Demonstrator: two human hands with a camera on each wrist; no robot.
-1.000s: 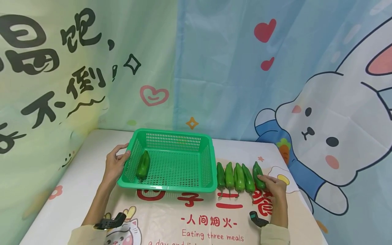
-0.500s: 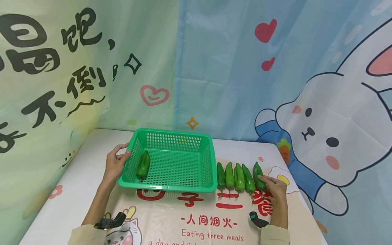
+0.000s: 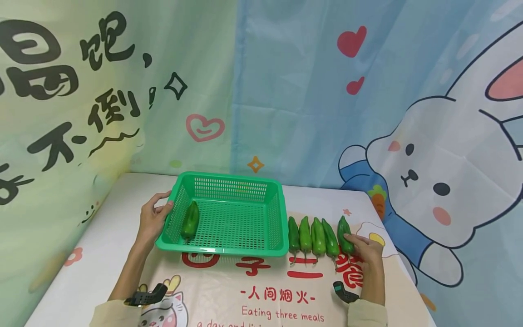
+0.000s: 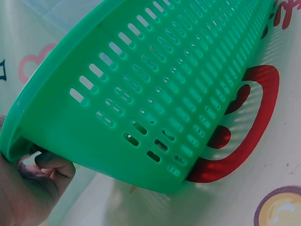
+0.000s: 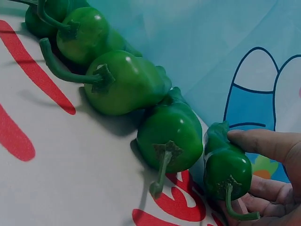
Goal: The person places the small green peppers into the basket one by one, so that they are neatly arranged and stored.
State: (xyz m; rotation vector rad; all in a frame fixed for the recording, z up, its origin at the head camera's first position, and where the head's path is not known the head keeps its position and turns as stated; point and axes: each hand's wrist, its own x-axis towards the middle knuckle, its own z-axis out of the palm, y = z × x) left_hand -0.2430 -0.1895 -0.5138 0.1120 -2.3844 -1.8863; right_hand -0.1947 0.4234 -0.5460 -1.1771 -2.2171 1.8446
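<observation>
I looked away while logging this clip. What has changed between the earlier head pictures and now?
Nothing plainly: the end pepper pinched by the right hand may sit a touch farther right of its neighbour, too little to be sure. Neither of the hands took hold or let go. The left hand stays on the green basket; the pepper inside and the other four peppers lie as before.

Right hand (image 5: 289, 188) pinches one glossy, dark-green pepper (image 5: 228, 172), thumb against its upper side; stem hooks down and rightward. Just beside it, a slanting row of four shiny green peppers (image 5: 122, 87), the farthest cut by the frame edge. White worktop (image 5: 70, 174) with red printed strokes. Behind: pale-blue sheet backdrop (image 5: 188, 37), cartoon-printed.
</observation>
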